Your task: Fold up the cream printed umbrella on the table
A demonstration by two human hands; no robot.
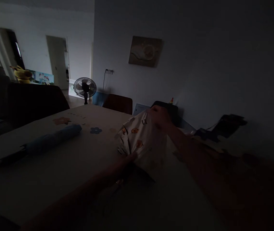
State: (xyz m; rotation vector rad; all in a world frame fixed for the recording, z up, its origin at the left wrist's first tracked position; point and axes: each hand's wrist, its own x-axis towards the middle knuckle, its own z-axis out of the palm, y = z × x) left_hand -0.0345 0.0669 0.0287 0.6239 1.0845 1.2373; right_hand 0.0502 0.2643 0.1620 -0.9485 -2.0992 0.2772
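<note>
Fingers of the left hand lie stretched out and flat, their tips pressed on the lower edge of the cloth; whether they pinch it cannot be told in the dark. Leftmost on the table, near its left edge, lies a folded umbrella, a long soft blue roll with a dark handle. Its long axis runs from the lower left up to the right, with the handle end toward the left edge. Flat flower prints dot the pale, smooth tablecloth beside it.

At the middle of the table, toward the far edge, the cloth is a thin, limp, pale fabric printed with small orange and dark figures. It hangs in loose folds, stretched slantwise between the two hands, its long axis going from the left hand's fingertips up and right to the right hand. The lower end touches the table; the upper end is lifted clear of it.

At the top, the right hand's fingers are curled tight into a fist around the cloth's upper edge, bunching it. That forearm runs down to the lower right corner.

Beyond the far edge a brown chair back shows, with a round standing fan behind it.
</note>
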